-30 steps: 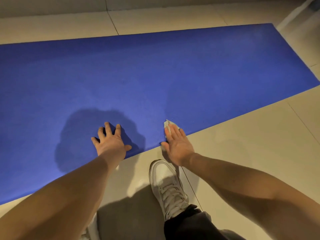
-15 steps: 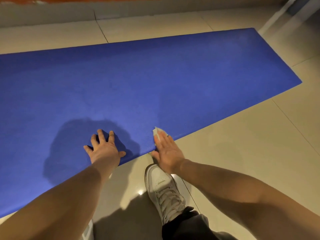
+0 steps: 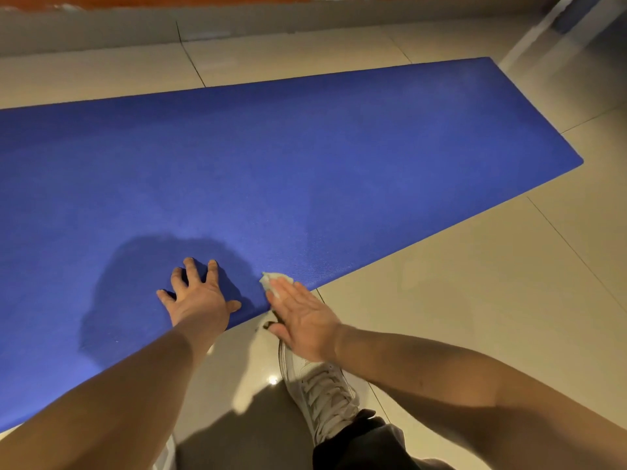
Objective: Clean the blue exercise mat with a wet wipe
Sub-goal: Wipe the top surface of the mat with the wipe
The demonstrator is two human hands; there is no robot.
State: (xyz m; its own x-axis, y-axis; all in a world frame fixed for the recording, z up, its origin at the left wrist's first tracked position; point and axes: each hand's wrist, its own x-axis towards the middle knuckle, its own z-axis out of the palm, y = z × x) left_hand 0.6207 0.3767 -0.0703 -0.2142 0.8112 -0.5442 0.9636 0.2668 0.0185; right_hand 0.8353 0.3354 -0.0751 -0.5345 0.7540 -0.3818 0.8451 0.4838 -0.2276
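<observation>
The blue exercise mat lies flat on the tiled floor and runs from the left edge toward the upper right. My left hand rests on the mat near its front edge, fingers spread. My right hand lies flat with straight fingers at the mat's front edge and presses a white wet wipe onto it. Only the wipe's far end shows beyond my fingertips; the rest is hidden under the hand.
Beige floor tiles surround the mat. My white sneaker and a dark trouser leg stand just below my right hand. A low grey wall base runs along the back, and a pale post stands at the top right.
The view has tilted and shifted right along the mat. Both hands stay on the front edge, and my right hand with the wipe has slid slightly left toward my left hand.
</observation>
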